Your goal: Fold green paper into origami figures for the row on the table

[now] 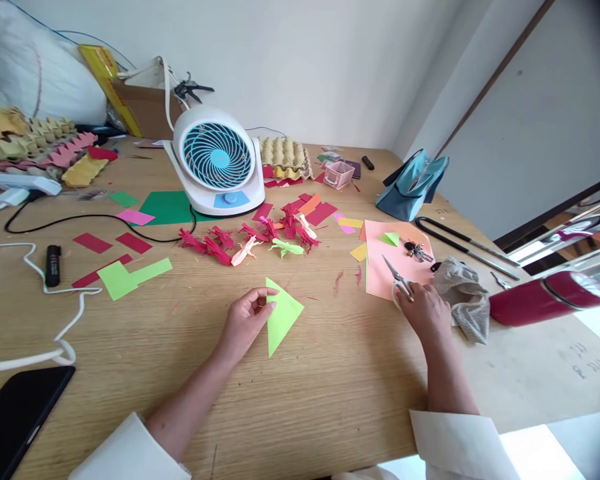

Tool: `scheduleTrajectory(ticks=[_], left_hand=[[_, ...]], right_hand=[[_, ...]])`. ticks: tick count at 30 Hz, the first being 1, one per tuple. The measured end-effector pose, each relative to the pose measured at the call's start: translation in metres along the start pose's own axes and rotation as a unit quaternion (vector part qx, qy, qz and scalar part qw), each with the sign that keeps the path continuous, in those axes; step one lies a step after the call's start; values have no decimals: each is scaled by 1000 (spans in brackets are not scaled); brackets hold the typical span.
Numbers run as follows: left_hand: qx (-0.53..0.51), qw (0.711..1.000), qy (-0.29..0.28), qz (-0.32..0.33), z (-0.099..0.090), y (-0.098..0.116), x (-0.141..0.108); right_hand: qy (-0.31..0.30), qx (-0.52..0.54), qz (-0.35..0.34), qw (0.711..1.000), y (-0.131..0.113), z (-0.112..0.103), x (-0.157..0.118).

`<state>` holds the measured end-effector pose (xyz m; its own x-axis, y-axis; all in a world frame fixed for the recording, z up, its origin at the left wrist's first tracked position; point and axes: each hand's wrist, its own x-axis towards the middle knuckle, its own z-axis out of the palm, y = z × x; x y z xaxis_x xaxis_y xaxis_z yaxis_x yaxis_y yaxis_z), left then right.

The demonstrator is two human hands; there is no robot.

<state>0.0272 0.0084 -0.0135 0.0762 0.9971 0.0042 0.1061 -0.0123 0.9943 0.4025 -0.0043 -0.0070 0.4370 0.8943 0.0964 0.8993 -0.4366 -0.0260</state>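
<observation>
A light green paper triangle point(283, 319) is pinched at its left edge between the thumb and fingers of my left hand point(250, 321), above the wooden table. Over on the right, the fingers of my right hand point(425, 308) are wrapped round the handles of a pair of scissors point(396, 272). The scissors' blades point up and left over a pink paper sheet point(375, 267). Beyond my left hand lies a row of folded paper figures, mostly red point(217, 250), with a green one point(287, 248) among them.
A white fan point(219, 160) stands at the back. Green paper scraps point(125, 277), a black marker point(53, 265) and a phone point(23, 420) lie on the left. Near my right hand are a grey cloth point(463, 297), a red bottle point(540, 298) and keys point(417, 251).
</observation>
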Motion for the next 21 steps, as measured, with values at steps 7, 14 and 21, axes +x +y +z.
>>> scheduleTrajectory(ticks=[7, 14, 21], left_hand=[[29, 999, 26, 20, -1, -2, 2], [56, 996, 34, 59, -2, -15, 7], [74, 994, 37, 72, -4, -23, 9]], right_hand=[[36, -4, 38, 999, 12, -3, 5], [33, 64, -86, 994, -16, -3, 26], [76, 66, -174, 980, -31, 13, 72]])
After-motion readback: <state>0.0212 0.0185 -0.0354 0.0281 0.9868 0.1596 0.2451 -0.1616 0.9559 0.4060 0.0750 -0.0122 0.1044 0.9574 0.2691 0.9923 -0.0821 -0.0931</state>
